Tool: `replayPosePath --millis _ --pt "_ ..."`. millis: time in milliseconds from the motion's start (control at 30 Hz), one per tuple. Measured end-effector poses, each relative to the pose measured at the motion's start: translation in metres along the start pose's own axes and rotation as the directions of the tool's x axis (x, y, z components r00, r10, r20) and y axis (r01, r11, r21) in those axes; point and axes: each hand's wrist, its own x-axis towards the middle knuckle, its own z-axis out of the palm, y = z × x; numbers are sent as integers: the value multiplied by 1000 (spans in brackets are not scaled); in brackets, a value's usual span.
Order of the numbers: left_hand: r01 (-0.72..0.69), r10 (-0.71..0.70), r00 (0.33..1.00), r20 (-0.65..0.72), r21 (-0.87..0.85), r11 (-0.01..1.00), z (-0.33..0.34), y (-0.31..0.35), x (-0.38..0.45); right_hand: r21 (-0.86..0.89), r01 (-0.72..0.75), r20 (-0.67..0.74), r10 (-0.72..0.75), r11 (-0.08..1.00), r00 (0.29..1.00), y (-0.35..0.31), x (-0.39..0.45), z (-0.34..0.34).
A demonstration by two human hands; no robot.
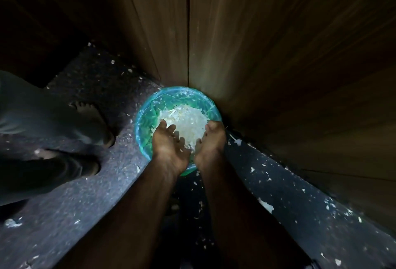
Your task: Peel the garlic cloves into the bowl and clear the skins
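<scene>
Hands (pixel 170 140) (pixel 211 140) cupped over upward-facing bin (pixel 145 105)

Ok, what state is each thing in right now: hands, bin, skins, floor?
Left hand: open, cupped, palm up over the bin.
Right hand: open, cupped, facing the left one over the bin.
Bin: upright against the wooden panel, lined with a clear bag, heaped with skins.
Skins: white pile inside the bin.
Floor: still littered with loose scraps.
</scene>
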Motion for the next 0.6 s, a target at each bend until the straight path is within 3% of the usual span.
replayPosePath --millis 167,267,333,400,467,600 --pt "14 -17 999 51 53 998 8 -1 -6 -59 -81 21 82 995 996 2 -7 21" --pt "49 -53 991 121 42 998 15 0 -15 -98 40 104 -30 994 994 -4 -17 35" --pt "73 -93 984 151 132 989 18 7 -22 -287 208 152 -170 935 974 2 -22 37" --pt "58 -104 978 182 239 969 29 12 -40 -465 229 95 -209 855 973 20 5 21" --pt "23 -84 974 208 282 959 40 14 -60 -601 201 106 -171 774 979 5 -27 21" --pt "5 -45 992 119 319 948 43 15 -84 -414 128 146 -73 901 987 -23 -79 28"
